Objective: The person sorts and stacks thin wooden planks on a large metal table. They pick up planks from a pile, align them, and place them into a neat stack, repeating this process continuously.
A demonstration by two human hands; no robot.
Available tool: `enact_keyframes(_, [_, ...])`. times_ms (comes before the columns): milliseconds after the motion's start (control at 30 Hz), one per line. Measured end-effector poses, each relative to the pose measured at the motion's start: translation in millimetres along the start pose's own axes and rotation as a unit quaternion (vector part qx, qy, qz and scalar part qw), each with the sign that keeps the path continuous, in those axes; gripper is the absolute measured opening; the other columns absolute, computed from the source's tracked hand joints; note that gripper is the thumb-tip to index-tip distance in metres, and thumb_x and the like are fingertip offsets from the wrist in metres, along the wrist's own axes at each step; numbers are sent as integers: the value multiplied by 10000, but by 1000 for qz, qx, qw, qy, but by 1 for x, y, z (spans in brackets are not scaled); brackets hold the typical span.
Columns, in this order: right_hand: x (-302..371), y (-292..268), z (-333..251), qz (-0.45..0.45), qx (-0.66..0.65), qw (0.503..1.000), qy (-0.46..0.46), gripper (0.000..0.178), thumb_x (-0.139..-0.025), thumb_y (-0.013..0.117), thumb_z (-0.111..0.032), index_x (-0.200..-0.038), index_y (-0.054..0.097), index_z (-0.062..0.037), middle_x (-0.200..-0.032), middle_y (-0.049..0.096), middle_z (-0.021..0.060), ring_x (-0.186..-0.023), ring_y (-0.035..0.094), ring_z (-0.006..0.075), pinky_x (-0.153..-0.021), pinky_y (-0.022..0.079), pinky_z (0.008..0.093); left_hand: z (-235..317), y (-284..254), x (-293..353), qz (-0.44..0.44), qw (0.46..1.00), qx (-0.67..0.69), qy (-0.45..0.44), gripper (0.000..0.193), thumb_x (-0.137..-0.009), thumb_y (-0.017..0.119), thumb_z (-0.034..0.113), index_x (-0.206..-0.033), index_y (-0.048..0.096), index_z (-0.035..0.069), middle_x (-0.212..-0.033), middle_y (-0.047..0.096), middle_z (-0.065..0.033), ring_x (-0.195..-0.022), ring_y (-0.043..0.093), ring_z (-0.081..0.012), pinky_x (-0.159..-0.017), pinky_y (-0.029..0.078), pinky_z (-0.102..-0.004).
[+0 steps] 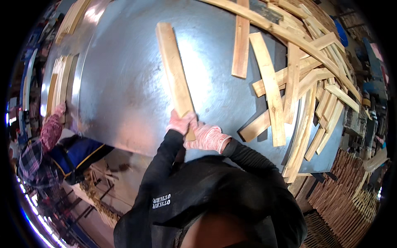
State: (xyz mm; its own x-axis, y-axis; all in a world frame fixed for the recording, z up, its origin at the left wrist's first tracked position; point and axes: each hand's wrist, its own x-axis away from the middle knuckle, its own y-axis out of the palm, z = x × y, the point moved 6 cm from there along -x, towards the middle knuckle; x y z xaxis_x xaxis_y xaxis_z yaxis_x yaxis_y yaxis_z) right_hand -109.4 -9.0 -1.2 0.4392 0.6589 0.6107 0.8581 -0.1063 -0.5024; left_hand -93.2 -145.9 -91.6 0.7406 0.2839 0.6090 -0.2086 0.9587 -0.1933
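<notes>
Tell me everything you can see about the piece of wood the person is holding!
The plank is long, narrow and pale yellow-brown, with wood-like flat faces and a darker side. It points forward, its far end slanting left, over the shiny grey metal tabletop. Whether it rests flat there is hard to tell. The left grip and right grip, both gloved, hold its near end.

The tabletop [124,74] looks like smooth metal, glossy enough to throw back white glare, with a smudged, cloudy finish in places. The plank [173,68] is bare, matt wood, fairly smooth along its face, as are the loose boards [269,89]. Textured knit cloth forms the gloves [210,138].
</notes>
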Motion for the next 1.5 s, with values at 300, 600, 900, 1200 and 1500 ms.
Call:
enact_keyframes(300, [-73,-360,141,483,176,852,102,813,-881,555,-573,-1477,341,-63,-1486,411,168,-1377,379,320,-1114,328,399,74,-150,33,216,897,-383,-46,640,-741,758,416,-1236,516,90,-1036,679,-204,-959,654,-369,-832,513,-455])
enact_keyframes(600, [-259,-389,107,459,160,867,108,671,-864,574,-466,-1336,453,-4,-1136,617,237,-1088,611,353,-923,464,443,42,-192,10,332,786,-514,-93,856,-700,811,317,-1375,351,59,-1240,551,-199,-1101,574,-394,-913,481,-489])
enact_keyframes(900, [-160,-264,65,173,-98,979,42,556,-964,394,-435,-1295,486,2,-1163,627,230,-1054,616,377,-968,454,417,47,-196,9,326,796,-510,-12,890,-725,808,339,-1414,352,8,-1304,527,-244,-1158,541,-410,-955,463,-469])
enact_keyframes(1200, [-48,-104,87,173,-312,933,44,367,-962,534,-329,-1086,641,-1,-999,696,149,-912,653,248,-825,493,358,26,3,-38,-198,948,247,41,443,-891,669,168,-1267,495,10,-1111,623,-170,-941,636,-257,-832,536,-367])
enact_keyframes(1500, [-7,-145,160,516,-84,781,341,1009,-666,786,-294,-1472,241,-27,-1469,314,287,-1351,350,422,-1110,333,423,25,35,-25,-175,976,130,-27,399,-839,739,187,-1143,588,-22,-925,683,-97,-840,641,-161,-774,526,-328])
